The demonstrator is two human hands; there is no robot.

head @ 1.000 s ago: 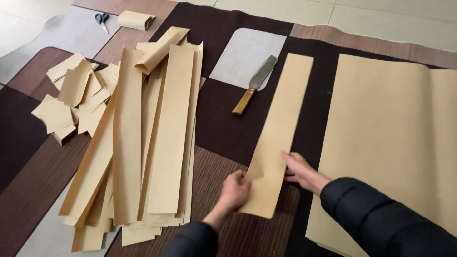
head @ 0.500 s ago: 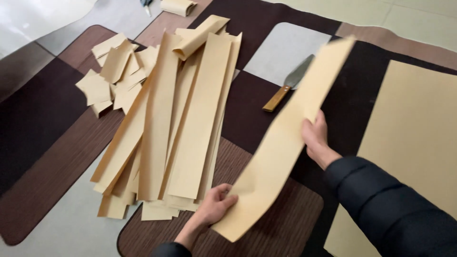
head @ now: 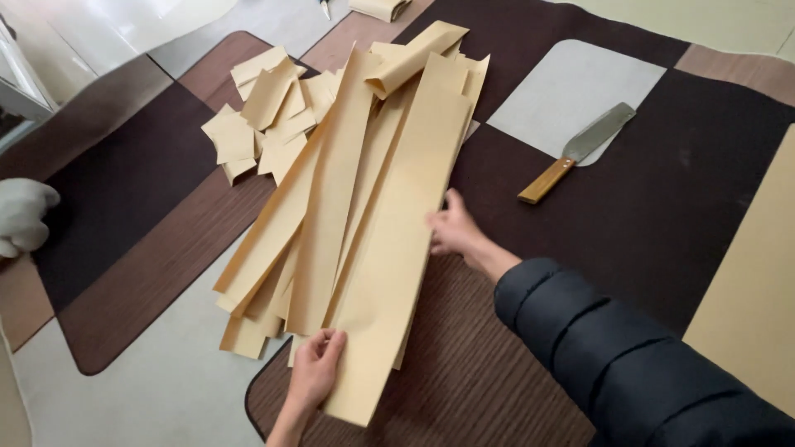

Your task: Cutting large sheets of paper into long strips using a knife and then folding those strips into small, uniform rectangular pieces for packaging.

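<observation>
A long tan paper strip (head: 406,240) lies on top of a pile of similar strips (head: 331,207) on the patterned rug. My left hand (head: 315,368) grips the strip's near end at its left edge. My right hand (head: 451,228) holds its right edge near the middle, in a dark padded sleeve. Both hands press the strip against the pile.
A heap of small tan offcuts (head: 265,108) lies left of the pile. A wide-bladed knife with a wooden handle (head: 580,149) rests to the right. A big tan sheet (head: 754,281) covers the right edge. A white object (head: 23,217) sits at far left.
Both hands lifted the strip from beside the big sheet, carried it left and laid it onto the pile of strips. The view shifted left as well.
</observation>
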